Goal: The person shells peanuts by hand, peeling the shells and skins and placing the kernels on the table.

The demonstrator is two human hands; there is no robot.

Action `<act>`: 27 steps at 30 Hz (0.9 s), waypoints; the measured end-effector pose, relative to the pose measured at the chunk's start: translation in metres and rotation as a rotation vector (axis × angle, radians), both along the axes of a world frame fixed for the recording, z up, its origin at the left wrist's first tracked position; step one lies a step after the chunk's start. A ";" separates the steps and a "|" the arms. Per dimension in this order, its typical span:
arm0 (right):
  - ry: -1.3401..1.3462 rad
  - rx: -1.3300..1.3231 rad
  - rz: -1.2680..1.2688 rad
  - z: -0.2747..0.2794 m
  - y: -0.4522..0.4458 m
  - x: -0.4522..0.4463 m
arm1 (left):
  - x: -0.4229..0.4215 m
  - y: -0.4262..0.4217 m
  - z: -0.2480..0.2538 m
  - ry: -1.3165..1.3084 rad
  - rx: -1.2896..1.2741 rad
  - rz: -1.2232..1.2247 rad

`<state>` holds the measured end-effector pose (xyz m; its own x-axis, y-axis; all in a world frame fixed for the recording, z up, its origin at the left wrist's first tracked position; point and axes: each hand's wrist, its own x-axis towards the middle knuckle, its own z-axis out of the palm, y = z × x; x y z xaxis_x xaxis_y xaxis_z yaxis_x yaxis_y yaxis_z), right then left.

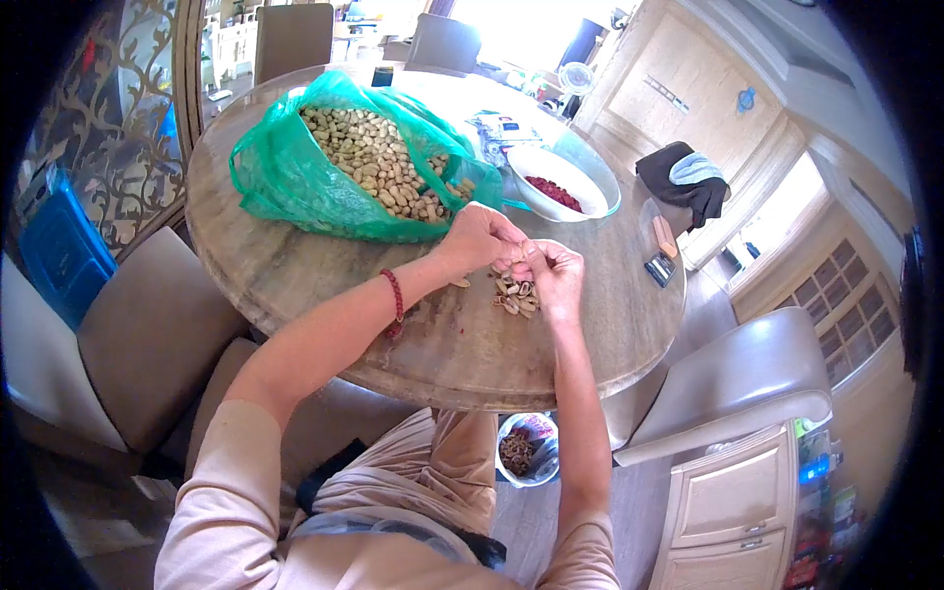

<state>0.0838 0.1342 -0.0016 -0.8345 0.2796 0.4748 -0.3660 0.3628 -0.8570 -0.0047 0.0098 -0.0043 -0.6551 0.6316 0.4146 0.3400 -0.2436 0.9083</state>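
Observation:
Above the round table, my left hand [476,240] and my right hand [559,279] meet with their fingertips pinched together. Between them is a small pale peanut [518,255], mostly covered by the fingers. Just under my right hand lies a small heap of broken peanut shells [515,296]. Beyond my left hand, a green plastic bag [285,177] gapes wide, full of unshelled peanuts [369,162]. To its right stands a white bowl [531,165] with reddish shelled peanuts [557,191] inside. A red bead bracelet circles my left wrist.
The round marble-patterned table [442,364] spans the middle. Below its edge, a lined bin [541,428] holds shells. Chairs stand around, one pale chair [757,369] at the right. A dark phone-like item [660,269] lies near the right rim, and a packet [506,130] sits behind the bowl.

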 end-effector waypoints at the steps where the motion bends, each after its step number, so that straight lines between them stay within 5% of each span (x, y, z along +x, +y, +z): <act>1: -0.006 -0.036 -0.008 -0.002 0.000 -0.001 | 0.000 0.001 -0.001 -0.025 0.017 0.007; 18: -0.036 -0.286 0.083 -0.004 -0.001 -0.004 | 0.000 0.003 -0.004 -0.240 0.147 0.007; 27: 0.010 -0.149 0.046 -0.002 0.005 -0.004 | -0.004 0.006 -0.006 0.152 0.062 0.135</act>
<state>0.0793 0.1393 -0.0032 -0.8433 0.3090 0.4397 -0.3885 0.2147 -0.8961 -0.0087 0.0156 -0.0102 -0.6591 0.5121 0.5507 0.5054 -0.2406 0.8287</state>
